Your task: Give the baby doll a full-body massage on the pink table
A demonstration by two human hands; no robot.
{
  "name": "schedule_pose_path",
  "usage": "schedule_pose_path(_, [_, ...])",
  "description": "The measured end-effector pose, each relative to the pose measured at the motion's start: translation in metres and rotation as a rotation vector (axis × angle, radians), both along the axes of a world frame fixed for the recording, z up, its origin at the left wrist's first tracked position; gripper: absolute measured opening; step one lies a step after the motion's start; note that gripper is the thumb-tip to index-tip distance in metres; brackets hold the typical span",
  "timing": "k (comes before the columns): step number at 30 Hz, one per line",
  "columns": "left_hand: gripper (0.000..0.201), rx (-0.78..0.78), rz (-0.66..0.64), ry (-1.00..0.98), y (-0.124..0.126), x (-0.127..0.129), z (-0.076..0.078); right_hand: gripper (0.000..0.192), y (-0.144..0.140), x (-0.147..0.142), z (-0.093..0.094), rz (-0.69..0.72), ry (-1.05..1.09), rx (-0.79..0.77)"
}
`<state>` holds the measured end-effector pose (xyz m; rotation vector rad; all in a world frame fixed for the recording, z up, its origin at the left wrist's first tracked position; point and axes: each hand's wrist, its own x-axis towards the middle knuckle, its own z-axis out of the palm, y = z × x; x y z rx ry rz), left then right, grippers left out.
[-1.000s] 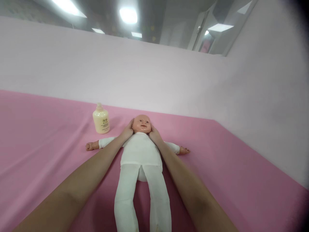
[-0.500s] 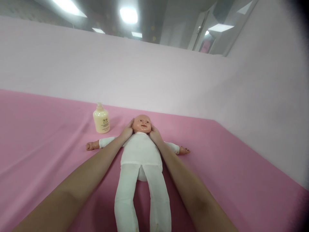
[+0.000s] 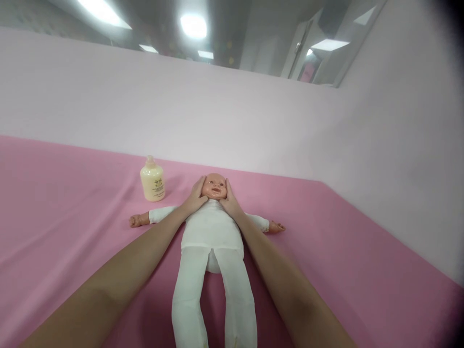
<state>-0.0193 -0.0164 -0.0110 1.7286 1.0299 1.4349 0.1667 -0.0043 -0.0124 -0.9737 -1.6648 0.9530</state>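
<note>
A baby doll [image 3: 212,227] with a bald plastic head and a white cloth body lies face up, arms spread out to both sides. My left hand [image 3: 195,195] cups the side of its head on the left of the view, fingers along the cheek and thumb by the jaw. On the opposite side, my right hand [image 3: 231,199] is laid against the other cheek, its thumb near the chin. Together the two palms hold the head between them. Some fingertips are hidden beside or behind the head.
A pale yellow pump bottle [image 3: 152,181] stands upright left of the doll's head. Pink cloth [image 3: 90,193] with a few creases covers the surface. Behind it rises a pale wall [image 3: 181,111], with a reflective or glass panel [image 3: 224,29] above.
Both hands have shifted on the doll's head, and the thumbs now show in front by the jaw. The head has moved slightly to the right. The bottle stays put.
</note>
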Motion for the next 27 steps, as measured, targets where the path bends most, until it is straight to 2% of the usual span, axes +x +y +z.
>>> schedule_pose_path(3, [0.081, 0.129, -0.005, 0.132, -0.003, -0.003, 0.002, 0.095, -0.009, 0.0, 0.01, 0.006, -0.072, 0.107])
schedule_pose_path(5, [0.074, 0.154, 0.003, 0.164, -0.005, -0.002, 0.005, 0.088, -0.013, 0.0, 0.016, 0.012, -0.111, 0.15])
schedule_pose_path(10, [0.059, 0.091, 0.052, 0.099, -0.002, 0.002, 0.015, 0.075, -0.016, -0.001, 0.026, 0.025, -0.108, 0.119])
schedule_pose_path(14, [0.057, 0.13, 0.109, 0.124, 0.002, 0.005, 0.02, 0.061, -0.015, -0.005, 0.03, -0.045, -0.121, 0.124])
schedule_pose_path(19, [0.043, 0.173, 0.143, 0.186, 0.001, 0.008, 0.024, 0.049, -0.008, -0.008, 0.033, -0.084, -0.12, 0.125])
schedule_pose_path(23, [0.044, 0.12, 0.103, 0.198, 0.001, 0.006, 0.025, 0.05, 0.001, -0.006, 0.033, -0.082, -0.074, 0.042])
schedule_pose_path(27, [0.053, 0.028, 0.082, 0.154, 0.003, 0.003, 0.023, 0.063, 0.006, -0.007, 0.03, -0.084, -0.023, -0.061])
